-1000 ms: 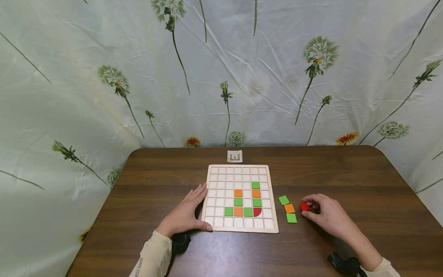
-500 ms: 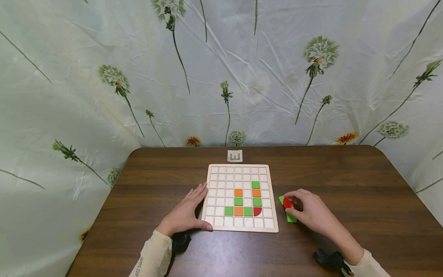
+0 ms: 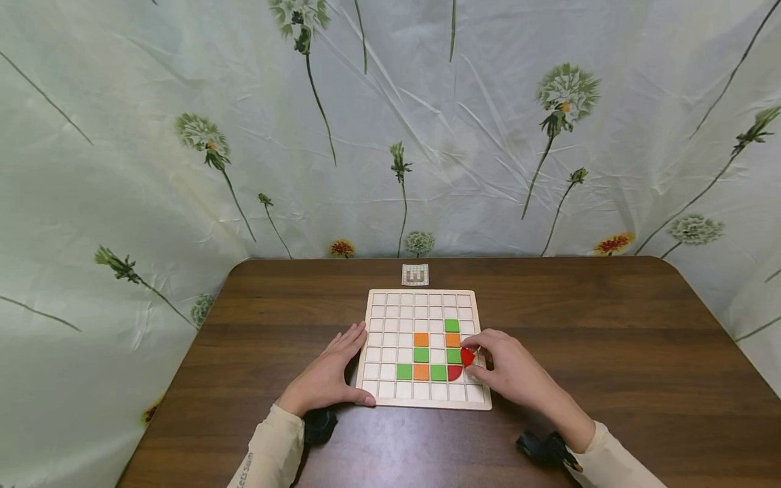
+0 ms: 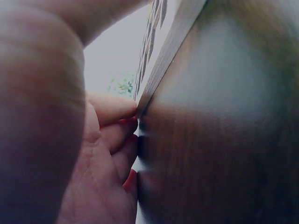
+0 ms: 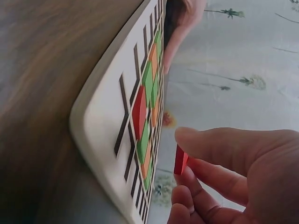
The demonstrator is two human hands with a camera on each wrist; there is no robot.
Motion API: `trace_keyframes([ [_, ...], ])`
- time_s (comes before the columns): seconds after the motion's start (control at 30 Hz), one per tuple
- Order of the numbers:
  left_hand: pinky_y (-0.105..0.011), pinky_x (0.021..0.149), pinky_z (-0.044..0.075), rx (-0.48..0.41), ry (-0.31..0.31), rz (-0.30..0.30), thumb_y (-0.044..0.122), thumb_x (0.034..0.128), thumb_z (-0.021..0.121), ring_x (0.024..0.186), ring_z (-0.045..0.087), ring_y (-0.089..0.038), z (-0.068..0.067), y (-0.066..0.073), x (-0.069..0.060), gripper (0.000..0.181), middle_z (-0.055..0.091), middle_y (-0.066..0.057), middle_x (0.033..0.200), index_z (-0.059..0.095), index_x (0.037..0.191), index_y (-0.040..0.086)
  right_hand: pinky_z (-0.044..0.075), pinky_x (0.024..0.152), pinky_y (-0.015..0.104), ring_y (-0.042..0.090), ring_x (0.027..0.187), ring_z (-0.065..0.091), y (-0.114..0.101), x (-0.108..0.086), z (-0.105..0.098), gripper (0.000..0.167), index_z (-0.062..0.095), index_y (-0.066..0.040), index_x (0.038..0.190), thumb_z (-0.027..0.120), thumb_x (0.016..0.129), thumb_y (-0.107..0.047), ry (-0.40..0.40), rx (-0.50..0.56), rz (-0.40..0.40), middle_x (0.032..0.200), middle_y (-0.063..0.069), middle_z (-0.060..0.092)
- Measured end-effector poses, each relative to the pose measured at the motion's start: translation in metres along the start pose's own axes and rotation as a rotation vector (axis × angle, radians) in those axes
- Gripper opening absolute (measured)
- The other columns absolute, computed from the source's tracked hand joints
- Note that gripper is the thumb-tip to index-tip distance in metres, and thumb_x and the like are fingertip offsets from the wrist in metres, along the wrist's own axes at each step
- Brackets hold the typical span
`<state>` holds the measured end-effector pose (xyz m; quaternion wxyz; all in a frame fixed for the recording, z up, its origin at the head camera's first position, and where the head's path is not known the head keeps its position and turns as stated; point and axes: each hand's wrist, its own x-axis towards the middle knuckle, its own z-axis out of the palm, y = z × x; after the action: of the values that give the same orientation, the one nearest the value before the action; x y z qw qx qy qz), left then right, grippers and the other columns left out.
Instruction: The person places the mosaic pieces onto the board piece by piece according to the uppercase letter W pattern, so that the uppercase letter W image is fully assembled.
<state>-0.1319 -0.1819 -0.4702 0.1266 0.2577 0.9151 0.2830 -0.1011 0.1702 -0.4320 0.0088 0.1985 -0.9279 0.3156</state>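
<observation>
A pale wooden grid board (image 3: pixel 421 407) lies flat on the table. My right hand (image 3: pixel 518 369) is over its right side and pinches a red tile (image 3: pixel 467 358) between thumb and fingers. In the right wrist view this red tile (image 5: pixel 181 161) is held above the board. My left hand (image 3: pixel 326 379) touches the board's left edge with extended fingers, its thumb at the near left corner. Set into the grid are green tiles (image 3: pixel 404 371), orange tiles (image 3: pixel 421 339) and a rounded red tile (image 3: pixel 454 373). The loose tiles seen earlier are hidden by my right hand.
A small printed card (image 3: pixel 415 274) with a grid pattern lies just beyond the board. The dark wooden table (image 3: pixel 293 298) reaches back to a flower-printed curtain (image 3: pixel 476 135). Black wrist cameras sit under both wrists.
My right hand has carried the red tile leftward, from beyond the loose green and orange tiles to over the board's right columns. My left hand stays at the board's edge.
</observation>
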Motion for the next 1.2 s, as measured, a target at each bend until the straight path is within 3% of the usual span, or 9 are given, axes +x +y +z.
trace_keyframes([
  [0.23,-0.051,0.124,0.011,-0.007,0.002,0.016,0.066,0.0664,0.084,0.153,0.012,-0.029,-0.001,0.001,-0.001,0.128,0.013,-0.010,0.167,0.022,0.159,0.003,0.051,0.073,0.031,0.016,0.086,0.057,-0.007,0.010,0.011,0.029,0.073,-0.008,0.108,0.081,0.081,-0.008,-0.016,0.029,-0.035,0.097,-0.004,0.065],
  [0.93,-0.046,0.125,0.011,-0.005,0.001,-0.006,0.065,0.0655,0.085,0.154,0.012,-0.026,-0.001,0.002,0.000,0.128,0.013,-0.007,0.168,0.023,0.160,0.005,0.052,0.080,0.033,0.016,0.088,0.058,-0.038,0.038,0.047,0.027,0.072,-0.006,0.110,0.078,0.083,-0.008,-0.138,0.065,-0.149,0.098,-0.003,0.066],
  [1.2,-0.047,0.124,0.012,-0.012,0.008,0.004,0.063,0.0659,0.086,0.153,0.014,-0.027,-0.001,0.003,-0.001,0.127,0.014,-0.007,0.167,0.023,0.159,0.004,0.053,0.084,0.034,0.015,0.091,0.059,-0.046,0.048,0.058,0.029,0.072,-0.005,0.113,0.076,0.084,-0.008,-0.148,0.070,-0.182,0.101,-0.001,0.067],
])
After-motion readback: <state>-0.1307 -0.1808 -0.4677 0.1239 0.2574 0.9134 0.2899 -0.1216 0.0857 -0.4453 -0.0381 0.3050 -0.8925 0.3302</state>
